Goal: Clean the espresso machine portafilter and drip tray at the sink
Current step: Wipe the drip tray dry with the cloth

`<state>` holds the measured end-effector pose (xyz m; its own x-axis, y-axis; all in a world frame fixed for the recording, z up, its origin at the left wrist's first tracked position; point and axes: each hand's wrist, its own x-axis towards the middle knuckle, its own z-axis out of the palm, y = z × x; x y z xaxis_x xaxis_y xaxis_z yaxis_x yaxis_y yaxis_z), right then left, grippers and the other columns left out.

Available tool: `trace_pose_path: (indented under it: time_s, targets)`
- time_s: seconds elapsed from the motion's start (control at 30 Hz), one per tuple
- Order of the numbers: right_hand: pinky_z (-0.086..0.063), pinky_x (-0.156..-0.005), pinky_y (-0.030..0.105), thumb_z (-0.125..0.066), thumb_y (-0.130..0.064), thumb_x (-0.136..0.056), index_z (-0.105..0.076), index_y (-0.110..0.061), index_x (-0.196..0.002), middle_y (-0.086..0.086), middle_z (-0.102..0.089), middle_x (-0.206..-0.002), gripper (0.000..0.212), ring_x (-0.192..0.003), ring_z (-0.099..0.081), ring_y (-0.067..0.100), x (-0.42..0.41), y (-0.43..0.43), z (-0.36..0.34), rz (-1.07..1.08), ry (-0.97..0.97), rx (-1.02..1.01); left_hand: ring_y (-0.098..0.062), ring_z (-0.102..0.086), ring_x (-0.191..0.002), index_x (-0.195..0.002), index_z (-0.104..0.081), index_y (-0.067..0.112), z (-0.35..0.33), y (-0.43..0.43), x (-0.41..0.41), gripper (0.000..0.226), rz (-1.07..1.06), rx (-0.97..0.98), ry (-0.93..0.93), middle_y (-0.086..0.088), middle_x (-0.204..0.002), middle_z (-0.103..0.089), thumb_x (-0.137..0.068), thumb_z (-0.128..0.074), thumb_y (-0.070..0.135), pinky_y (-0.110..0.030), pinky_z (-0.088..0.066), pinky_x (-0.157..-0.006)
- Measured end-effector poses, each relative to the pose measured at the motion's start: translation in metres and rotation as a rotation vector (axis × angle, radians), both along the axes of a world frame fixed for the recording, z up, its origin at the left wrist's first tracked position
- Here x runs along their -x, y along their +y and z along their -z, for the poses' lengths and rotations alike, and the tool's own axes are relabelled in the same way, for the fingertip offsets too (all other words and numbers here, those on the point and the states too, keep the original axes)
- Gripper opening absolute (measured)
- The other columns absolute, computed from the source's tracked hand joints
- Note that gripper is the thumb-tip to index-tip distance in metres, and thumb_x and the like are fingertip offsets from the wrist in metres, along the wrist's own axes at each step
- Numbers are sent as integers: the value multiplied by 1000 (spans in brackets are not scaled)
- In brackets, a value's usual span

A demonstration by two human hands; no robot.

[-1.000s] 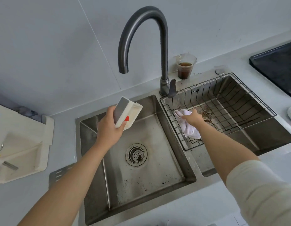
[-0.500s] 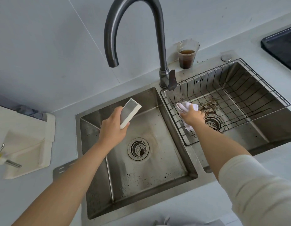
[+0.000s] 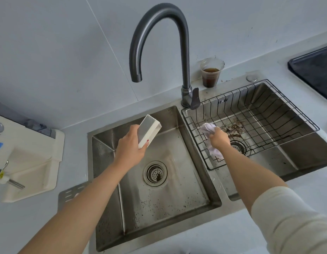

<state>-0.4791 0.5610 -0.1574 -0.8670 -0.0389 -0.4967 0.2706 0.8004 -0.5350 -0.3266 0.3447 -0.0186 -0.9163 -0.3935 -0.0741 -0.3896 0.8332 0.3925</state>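
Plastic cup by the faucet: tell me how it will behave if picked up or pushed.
The plastic cup looks thin and clear, so it would probably flex under a firm squeeze. It holds dark liquid with no lid visible, so a push would likely slosh or spill it. Its base is narrower than its rim, so it may tip easily.

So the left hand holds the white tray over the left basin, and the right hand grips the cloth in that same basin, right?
No. The head view shows the right hand gripping the cloth in the wire basket over the right basin. The rest holds.
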Motion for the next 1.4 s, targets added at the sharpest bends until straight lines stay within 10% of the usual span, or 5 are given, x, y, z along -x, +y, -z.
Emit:
trace_pose_path:
  time_s: [0.43, 0.7, 0.97, 1.2, 1.4]
  targets:
    - [-46, -74, 17, -46, -16, -95, -54, -19, -117, -11, -59, -89, 24, -84, -57, 5, -32, -66, -140, -220, 173, 791, -20, -51, -100, -109, -36, 10, 6, -9, 9, 68, -226, -600, -37, -3, -109, -50, -61, -84, 10, -32, -46, -74]
    - [-32, -100, 28, -44, -14, -94, -32, -20, -143, 12, -28, -143, 50, -124, -40, 29, -55, -117, -148, -685, 266, 323, -22, -62, -100, -115, -47, 11, 7, -13, 23, 61, -211, -1102, -101, -8, -104, -63, -65, -67, -18, -44, -50, -91]
    - [-37, -101, 38, -44, -13, -90, -39, -23, -137, 5, -27, -144, 49, -125, -38, 30, -56, -116, -138, -768, 266, 164, -27, -54, -90, -89, -59, 10, 3, -27, 21, 24, -316, -1458, -110, -12, -90, -56, -73, -43, 1, -42, -45, -84]
    - [-39, -101, 40, -49, -9, -87, -40, -18, -138, 5, -28, -146, 52, -124, -38, 28, -73, -113, -133, -831, 301, 190, -33, -60, -92, -108, -59, 3, 6, -36, 25, 52, -507, -1597, -60, -19, -97, -63, -87, -48, 49, -46, -47, -87]
    - [-43, -93, 45, -51, -9, -85, -47, -27, -134, 4, -32, -143, 52, -117, -40, 32, -90, -109, -125, -996, 410, 165, -24, -59, -65, -79, -58, 6, 1, -36, 29, 22, -607, -1368, -59, -11, -65, -62, -90, -57, 24, -33, -53, -61]
